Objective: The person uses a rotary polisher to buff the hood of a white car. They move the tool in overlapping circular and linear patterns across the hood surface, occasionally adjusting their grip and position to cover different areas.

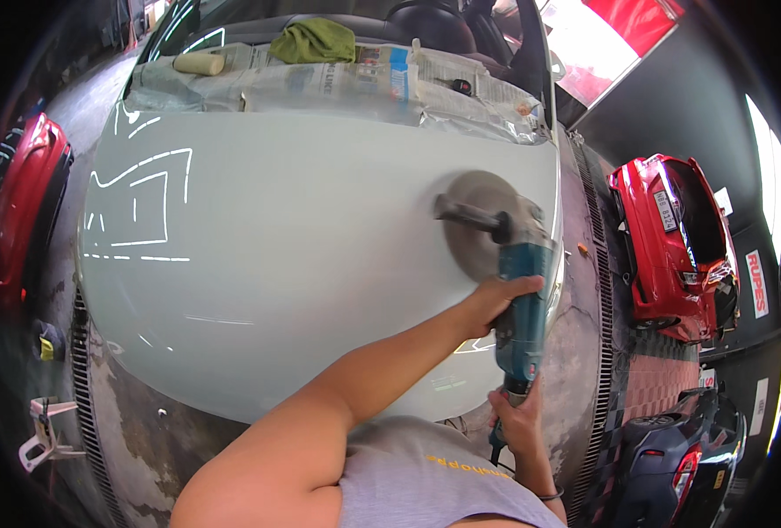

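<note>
A teal and black rotary polisher (522, 304) lies along the right side of a pale car hood (276, 229). Its round grey pad (474, 251) rests against the glossy paint, and a black side handle sticks out to the left over the pad. My left hand (496, 304) is wrapped round the front of the polisher's body, just behind the head. Farther back, my right hand (518, 414) grips the rear end, where a dark cord hangs down. The underside of the pad is hidden.
Newspaper sheets (320, 84) cover the windshield base, with a green cloth (313, 41) and a cream cylinder (199, 63) on them. Red cars (672, 251) stand at both sides, a dark car (681, 458) at lower right. A plastic stool (49, 431) and floor grates (603, 326) flank the hood.
</note>
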A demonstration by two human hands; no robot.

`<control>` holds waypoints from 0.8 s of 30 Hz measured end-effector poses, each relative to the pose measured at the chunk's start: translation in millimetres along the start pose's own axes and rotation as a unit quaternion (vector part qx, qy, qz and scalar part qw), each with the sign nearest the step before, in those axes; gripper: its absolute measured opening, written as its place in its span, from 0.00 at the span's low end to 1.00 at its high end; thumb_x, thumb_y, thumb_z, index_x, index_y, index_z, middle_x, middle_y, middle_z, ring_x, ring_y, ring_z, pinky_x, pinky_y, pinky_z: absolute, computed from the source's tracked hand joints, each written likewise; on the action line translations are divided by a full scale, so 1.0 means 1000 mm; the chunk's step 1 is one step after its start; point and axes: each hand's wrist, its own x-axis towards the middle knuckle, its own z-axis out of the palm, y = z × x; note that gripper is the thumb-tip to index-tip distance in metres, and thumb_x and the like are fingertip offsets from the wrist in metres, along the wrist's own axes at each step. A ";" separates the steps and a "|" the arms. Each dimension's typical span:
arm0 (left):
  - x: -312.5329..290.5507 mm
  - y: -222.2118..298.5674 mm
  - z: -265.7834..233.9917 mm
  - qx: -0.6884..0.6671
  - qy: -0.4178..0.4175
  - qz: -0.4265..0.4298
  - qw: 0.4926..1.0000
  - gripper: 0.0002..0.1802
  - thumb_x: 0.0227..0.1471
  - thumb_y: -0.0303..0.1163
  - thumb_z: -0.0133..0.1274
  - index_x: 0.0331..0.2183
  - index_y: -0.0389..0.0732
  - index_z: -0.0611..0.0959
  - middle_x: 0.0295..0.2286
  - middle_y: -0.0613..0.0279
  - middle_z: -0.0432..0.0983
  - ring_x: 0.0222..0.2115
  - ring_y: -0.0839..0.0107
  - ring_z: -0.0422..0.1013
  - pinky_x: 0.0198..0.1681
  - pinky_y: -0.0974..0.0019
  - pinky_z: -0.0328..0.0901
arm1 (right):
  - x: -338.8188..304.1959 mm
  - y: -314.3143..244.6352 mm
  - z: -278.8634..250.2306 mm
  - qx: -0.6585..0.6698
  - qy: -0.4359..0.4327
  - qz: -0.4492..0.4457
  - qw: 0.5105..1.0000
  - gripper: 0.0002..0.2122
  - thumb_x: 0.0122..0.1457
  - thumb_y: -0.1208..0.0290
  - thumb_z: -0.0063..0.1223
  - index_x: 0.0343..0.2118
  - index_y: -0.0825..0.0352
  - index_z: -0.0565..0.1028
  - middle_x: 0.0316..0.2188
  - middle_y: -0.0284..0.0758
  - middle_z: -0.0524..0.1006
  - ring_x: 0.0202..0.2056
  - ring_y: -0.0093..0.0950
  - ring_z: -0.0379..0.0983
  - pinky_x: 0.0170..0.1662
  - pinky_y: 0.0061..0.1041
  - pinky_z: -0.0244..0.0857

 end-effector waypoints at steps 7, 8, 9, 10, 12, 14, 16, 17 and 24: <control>-0.136 0.064 -0.066 -0.037 0.100 0.183 0.977 0.33 0.61 0.57 0.65 0.54 0.40 0.79 0.44 0.56 0.83 0.46 0.61 0.82 0.52 0.51 0.79 | 0.015 -0.050 0.083 -0.127 -0.211 -0.088 0.965 0.47 0.61 0.73 0.68 0.76 0.65 0.46 0.37 0.43 0.80 0.35 0.34 0.80 0.42 0.37 0.75; -0.158 0.069 -0.080 -0.045 0.112 0.217 0.969 0.35 0.62 0.59 0.62 0.55 0.41 0.78 0.46 0.54 0.82 0.49 0.58 0.80 0.54 0.47 0.78 | 0.017 -0.056 0.099 -0.137 -0.240 -0.120 0.954 0.49 0.61 0.73 0.67 0.77 0.65 0.43 0.39 0.47 0.81 0.38 0.40 0.81 0.47 0.40 0.75; -0.175 0.069 -0.093 -0.055 0.123 0.247 0.960 0.37 0.63 0.62 0.59 0.57 0.41 0.77 0.48 0.53 0.81 0.52 0.55 0.79 0.56 0.42 0.76 | 0.017 -0.060 0.112 -0.145 -0.266 -0.144 0.942 0.50 0.62 0.72 0.67 0.78 0.65 0.40 0.40 0.52 0.82 0.41 0.46 0.82 0.51 0.43 0.73; -0.192 0.070 -0.102 -0.062 0.116 0.264 0.956 0.38 0.64 0.64 0.57 0.58 0.41 0.77 0.50 0.53 0.80 0.53 0.54 0.78 0.57 0.38 0.75 | 0.014 -0.064 0.122 -0.159 -0.279 -0.150 0.935 0.50 0.63 0.72 0.66 0.78 0.65 0.39 0.40 0.54 0.82 0.41 0.49 0.82 0.51 0.43 0.73; -0.223 0.067 -0.122 -0.084 0.093 0.293 0.948 0.43 0.64 0.69 0.51 0.62 0.42 0.74 0.55 0.54 0.77 0.57 0.52 0.75 0.61 0.32 0.71 | 0.007 -0.068 0.139 -0.188 -0.317 -0.161 0.916 0.50 0.63 0.71 0.64 0.78 0.64 0.38 0.41 0.58 0.82 0.42 0.55 0.82 0.51 0.45 0.73; -0.245 0.057 -0.117 -0.097 0.076 0.324 0.938 0.43 0.64 0.68 0.53 0.62 0.41 0.73 0.56 0.52 0.76 0.58 0.50 0.74 0.63 0.36 0.70 | 0.002 -0.065 0.144 -0.198 -0.350 -0.150 0.903 0.50 0.64 0.71 0.64 0.79 0.63 0.37 0.43 0.61 0.81 0.45 0.59 0.80 0.52 0.46 0.72; -0.254 0.040 -0.116 -0.078 0.065 0.340 0.935 0.46 0.63 0.69 0.54 0.66 0.43 0.69 0.58 0.56 0.74 0.61 0.52 0.71 0.64 0.33 0.69 | -0.003 -0.058 0.141 -0.220 -0.357 -0.147 0.896 0.50 0.63 0.71 0.64 0.79 0.64 0.37 0.45 0.62 0.81 0.46 0.61 0.80 0.53 0.47 0.72; -0.251 0.029 -0.112 -0.065 0.079 0.323 0.941 0.46 0.62 0.67 0.56 0.66 0.43 0.70 0.58 0.56 0.74 0.61 0.52 0.72 0.64 0.34 0.69 | -0.007 -0.047 0.130 -0.233 -0.345 -0.147 0.897 0.50 0.63 0.71 0.64 0.79 0.64 0.38 0.45 0.62 0.81 0.47 0.61 0.80 0.53 0.47 0.72; -0.128 -0.050 -0.038 -0.001 0.049 0.068 0.997 0.36 0.55 0.53 0.72 0.55 0.41 0.79 0.47 0.59 0.81 0.49 0.64 0.79 0.56 0.52 0.75 | -0.049 0.068 0.004 -0.156 -0.107 -0.057 0.980 0.37 0.60 0.73 0.70 0.69 0.67 0.59 0.38 0.41 0.80 0.40 0.36 0.81 0.48 0.38 0.75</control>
